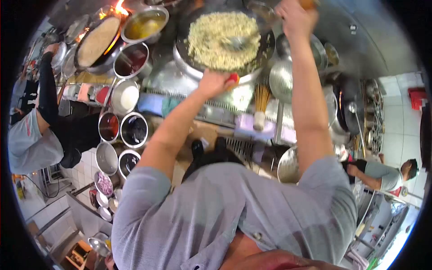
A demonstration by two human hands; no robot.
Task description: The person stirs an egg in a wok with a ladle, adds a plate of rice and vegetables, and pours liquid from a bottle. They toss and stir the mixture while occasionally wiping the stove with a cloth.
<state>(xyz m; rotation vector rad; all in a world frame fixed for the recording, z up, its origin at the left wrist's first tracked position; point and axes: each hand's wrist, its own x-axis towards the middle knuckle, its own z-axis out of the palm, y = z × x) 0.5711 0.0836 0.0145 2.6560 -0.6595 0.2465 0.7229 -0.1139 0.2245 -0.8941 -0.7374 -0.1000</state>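
Note:
A large dark wok [268,45] at the top middle holds a heap of pale yellow fried rice [216,33]. At the wok's near rim, my left hand [213,84] is closed on a red cloth [232,80]. My right hand [298,18] is raised at the upper right, its fingers blurred around a brownish handle end [308,4]. A metal ladle head [238,42] lies in the rice, smeared by motion; its link to the handle end is not clear.
Another wok [96,42] with flames stands at the upper left. Metal pots of sauces and a bowl of chopped onion [104,183] line the left. A bamboo brush [261,105] and strainer [282,81] are near the wok. Co-workers stand left and right.

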